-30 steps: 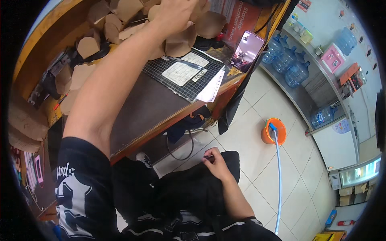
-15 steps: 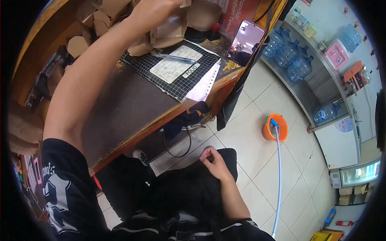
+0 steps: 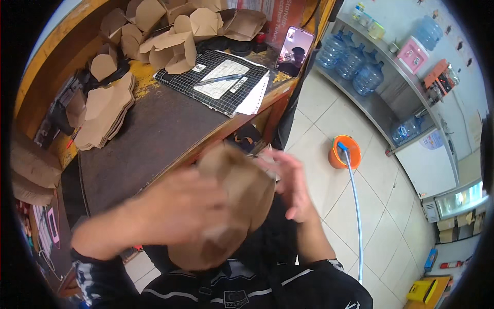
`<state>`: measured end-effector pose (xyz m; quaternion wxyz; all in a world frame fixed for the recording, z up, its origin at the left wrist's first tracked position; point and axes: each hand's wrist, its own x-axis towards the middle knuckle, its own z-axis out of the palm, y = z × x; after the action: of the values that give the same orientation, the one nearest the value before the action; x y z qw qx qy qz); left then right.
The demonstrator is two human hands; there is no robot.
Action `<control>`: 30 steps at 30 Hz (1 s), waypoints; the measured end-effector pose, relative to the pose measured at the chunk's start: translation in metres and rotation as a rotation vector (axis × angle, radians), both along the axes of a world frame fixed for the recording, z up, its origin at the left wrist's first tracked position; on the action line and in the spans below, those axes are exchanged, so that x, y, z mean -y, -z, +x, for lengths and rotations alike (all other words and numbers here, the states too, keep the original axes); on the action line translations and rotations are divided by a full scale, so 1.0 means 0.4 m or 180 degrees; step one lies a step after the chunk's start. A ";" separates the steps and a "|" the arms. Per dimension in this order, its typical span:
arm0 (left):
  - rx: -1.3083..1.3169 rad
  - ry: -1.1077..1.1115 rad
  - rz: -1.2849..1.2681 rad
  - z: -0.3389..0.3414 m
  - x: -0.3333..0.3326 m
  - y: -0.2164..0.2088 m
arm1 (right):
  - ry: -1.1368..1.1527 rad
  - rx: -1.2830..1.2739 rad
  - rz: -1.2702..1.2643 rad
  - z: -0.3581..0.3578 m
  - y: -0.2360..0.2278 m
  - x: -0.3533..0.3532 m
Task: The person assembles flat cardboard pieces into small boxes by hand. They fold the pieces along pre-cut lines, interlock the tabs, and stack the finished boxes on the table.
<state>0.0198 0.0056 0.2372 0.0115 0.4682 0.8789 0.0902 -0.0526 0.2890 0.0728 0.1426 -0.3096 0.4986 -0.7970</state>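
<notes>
A brown flat cardboard box blank (image 3: pixel 236 190), blurred by motion, is above my lap. My left hand (image 3: pixel 180 206) lies across its left side and appears to grip it, though the fingers are smeared. At its right edge, my right hand (image 3: pixel 290 180) has fingers and thumb apart; whether the fingertips touch the card I cannot tell. On the desk to the left lies a stack of similar flat blanks (image 3: pixel 105 110). Several folded brown boxes (image 3: pixel 180 46) are heaped at the far side of the desk.
A black gridded mat (image 3: pixel 177 80) with a pen (image 3: pixel 221 80) and white paper (image 3: pixel 254 95) lies on the dark desk (image 3: pixel 139 139). A phone (image 3: pixel 295 51) stands at the desk's right end. On the tiled floor is an orange bucket (image 3: pixel 337 159) with a long-handled tool (image 3: pixel 356 206).
My left hand has come back from the far box heap to my lap, where a cardboard blank now is. My right hand has lifted off my thigh and opened beside it.
</notes>
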 end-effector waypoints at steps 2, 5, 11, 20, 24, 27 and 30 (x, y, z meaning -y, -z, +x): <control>0.0452 -0.0225 -0.0028 0.089 -0.011 0.107 | -0.0794 0.0176 0.0393 0.028 0.051 0.040; 0.0627 -0.0287 -0.0256 0.122 -0.020 0.189 | -0.1378 0.0912 0.0870 0.072 0.157 0.068; 0.1053 -0.1395 0.2546 0.110 0.057 0.232 | -0.1577 0.1908 0.0125 0.113 0.219 0.097; 0.1801 -0.1900 0.5152 0.351 0.027 0.502 | -0.1861 0.0815 -0.0208 0.081 0.178 0.124; 0.2768 -0.1770 0.4928 0.378 0.028 0.520 | -0.1171 -0.0967 0.1274 0.104 0.146 0.149; 0.3215 -0.2002 0.4782 0.387 0.028 0.495 | -0.0769 -0.0617 0.1288 0.141 0.221 0.141; 0.3902 -0.1655 0.4653 0.394 0.037 0.459 | -0.0237 -0.0485 0.1064 0.153 0.289 0.108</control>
<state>0.1773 -0.0093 0.0537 0.1526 0.0248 0.5244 0.8373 0.0084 0.2459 -0.0426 0.1833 -0.3593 0.6217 -0.6714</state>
